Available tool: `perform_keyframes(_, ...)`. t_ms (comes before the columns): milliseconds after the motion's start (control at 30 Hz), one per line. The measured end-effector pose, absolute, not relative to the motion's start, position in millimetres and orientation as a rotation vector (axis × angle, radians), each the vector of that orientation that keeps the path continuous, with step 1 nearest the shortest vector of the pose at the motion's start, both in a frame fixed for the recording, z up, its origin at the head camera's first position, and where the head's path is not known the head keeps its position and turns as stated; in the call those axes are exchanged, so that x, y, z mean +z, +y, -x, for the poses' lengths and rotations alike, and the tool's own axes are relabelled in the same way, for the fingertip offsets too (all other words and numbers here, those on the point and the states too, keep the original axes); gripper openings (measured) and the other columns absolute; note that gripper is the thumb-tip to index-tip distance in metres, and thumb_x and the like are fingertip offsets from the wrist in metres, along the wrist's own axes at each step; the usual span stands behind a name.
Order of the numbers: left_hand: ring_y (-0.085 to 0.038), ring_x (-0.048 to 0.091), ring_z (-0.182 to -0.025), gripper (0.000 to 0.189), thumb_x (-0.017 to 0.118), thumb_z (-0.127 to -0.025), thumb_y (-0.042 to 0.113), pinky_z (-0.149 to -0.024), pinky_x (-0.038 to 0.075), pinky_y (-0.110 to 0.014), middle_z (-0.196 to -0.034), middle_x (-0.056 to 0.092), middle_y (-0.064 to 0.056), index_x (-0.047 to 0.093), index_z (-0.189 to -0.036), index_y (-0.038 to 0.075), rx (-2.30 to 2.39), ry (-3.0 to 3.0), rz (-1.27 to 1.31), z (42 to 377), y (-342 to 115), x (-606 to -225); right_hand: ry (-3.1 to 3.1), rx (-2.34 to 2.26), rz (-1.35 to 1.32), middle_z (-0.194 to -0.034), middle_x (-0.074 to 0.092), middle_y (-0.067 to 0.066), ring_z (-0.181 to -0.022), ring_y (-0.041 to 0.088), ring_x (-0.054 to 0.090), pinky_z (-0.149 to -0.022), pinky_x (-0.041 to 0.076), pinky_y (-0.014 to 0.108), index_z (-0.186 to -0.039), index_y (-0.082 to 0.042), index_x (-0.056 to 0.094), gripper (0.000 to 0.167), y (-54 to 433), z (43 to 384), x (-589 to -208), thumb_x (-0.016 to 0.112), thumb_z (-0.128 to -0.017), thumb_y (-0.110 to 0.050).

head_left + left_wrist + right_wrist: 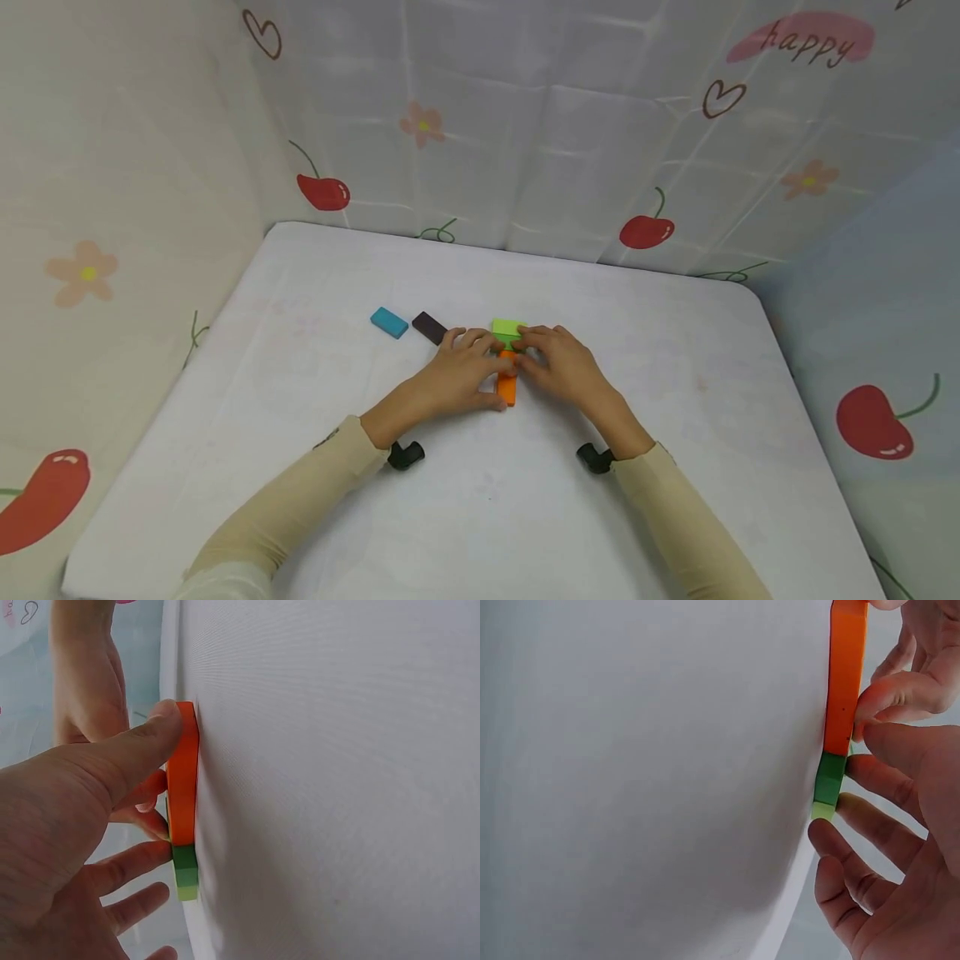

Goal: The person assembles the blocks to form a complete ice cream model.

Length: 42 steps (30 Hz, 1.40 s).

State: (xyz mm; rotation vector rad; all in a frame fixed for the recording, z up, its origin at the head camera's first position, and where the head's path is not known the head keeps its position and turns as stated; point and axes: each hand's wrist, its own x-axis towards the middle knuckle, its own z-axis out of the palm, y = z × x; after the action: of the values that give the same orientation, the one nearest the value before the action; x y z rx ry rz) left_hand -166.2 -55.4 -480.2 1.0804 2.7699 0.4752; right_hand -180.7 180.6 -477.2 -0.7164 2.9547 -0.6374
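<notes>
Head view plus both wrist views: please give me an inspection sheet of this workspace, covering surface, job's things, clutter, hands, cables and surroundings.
Surface: white tabletop, flat.
Job's things: orange block, green block and lime block close together, orange nearest the person.
Clutter: teal block and dark block, lying apart, left of that group.
Hands: left hand appears to hold the orange block between thumb and finger; right hand has fingertips at the green and lime blocks.
Cables: nothing seen.
Surroundings: pale curtain printed with cherries, flowers, hearts and "happy".

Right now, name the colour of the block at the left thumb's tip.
Orange; the block shows best in the left wrist view.
</notes>
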Motion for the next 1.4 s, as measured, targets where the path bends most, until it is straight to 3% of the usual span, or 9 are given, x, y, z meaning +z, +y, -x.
perform_keyframes(300, -0.029, 0.033, -0.158, 0.052, 0.077, -0.093, 0.062, -0.128, 0.020, -0.066, -0.157, 0.054, -0.001, 0.070, -0.139, 0.038, 0.505, 2.748, -1.083, 167.6, -58.7, -481.0, 2.961, -0.668, 0.682, -0.145, 0.071, 0.008, -0.130, 0.035, 0.066, -0.109, 0.056, 0.055, -0.128, -0.016, 0.078, 0.031, 176.7, 181.3, -477.2, 0.079, -0.100, -0.030)
perform_keyframes(433, -0.030, 0.030, -0.162, 0.045, 0.073, -0.099, 0.057, -0.128, 0.023, -0.064, -0.161, 0.051, 0.000, 0.069, -0.138, 0.037, 0.558, 2.731, -1.116, 171.2, -70.4, -481.3, 2.956, -0.671, 0.653, -0.143, 0.072, 0.007, -0.128, 0.035, 0.067, -0.107, 0.057, 0.055, -0.126, -0.018, 0.078, 0.030, 175.4, 181.2, -477.1, 0.079, -0.100, -0.033)
perform_keyframes(600, -0.030, 0.030, -0.161, 0.036, 0.069, -0.105, 0.046, -0.127, 0.026, -0.063, -0.161, 0.052, -0.001, 0.069, -0.138, 0.034, 0.603, 2.783, -1.054, 179.0, -99.6, -479.0, 2.952, -0.672, 0.624, -0.145, 0.071, 0.006, -0.128, 0.034, 0.067, -0.107, 0.056, 0.053, -0.126, -0.018, 0.078, 0.032, 174.2, 181.2, -477.9, 0.078, -0.100, -0.037)
perform_keyframes(867, -0.032, 0.044, -0.148, 0.027, 0.063, -0.110, 0.023, -0.120, 0.031, -0.063, -0.147, 0.063, -0.005, 0.073, -0.135, 0.024, 0.604, 2.993, -0.785, 201.7, -144.5, -474.7, 2.944, -0.693, 0.609, -0.148, 0.069, 0.005, -0.127, 0.033, 0.067, -0.107, 0.056, 0.053, -0.126, -0.019, 0.079, 0.032, 174.1, 180.0, -477.3, 0.079, -0.100, -0.036)
perform_keyframes(1100, -0.034, 0.047, -0.138, 0.029, 0.068, -0.107, 0.029, -0.119, 0.030, -0.065, -0.140, 0.065, -0.006, 0.073, -0.135, 0.024, 0.656, 3.008, -0.617, 221.5, -162.8, -476.8, 2.925, -0.712, 0.584, -0.150, 0.068, 0.005, -0.128, 0.033, 0.067, -0.108, 0.056, 0.053, -0.126, -0.019, 0.078, 0.032, 174.8, 180.6, -478.0, 0.078, -0.100, -0.037)
perform_keyframes(1400, -0.033, 0.053, -0.128, 0.030, 0.073, -0.104, 0.033, -0.116, 0.033, -0.066, -0.125, 0.071, -0.004, 0.074, -0.132, 0.024, 0.663, 2.943, -0.616, 229.3, -165.3, -478.5, 2.926, -0.717, 0.581, -0.149, 0.069, 0.003, -0.121, 0.029, 0.069, -0.102, 0.058, 0.050, -0.125, -0.020, 0.079, 0.030, 175.8, 181.4, -479.2, 0.079, -0.100, -0.036)
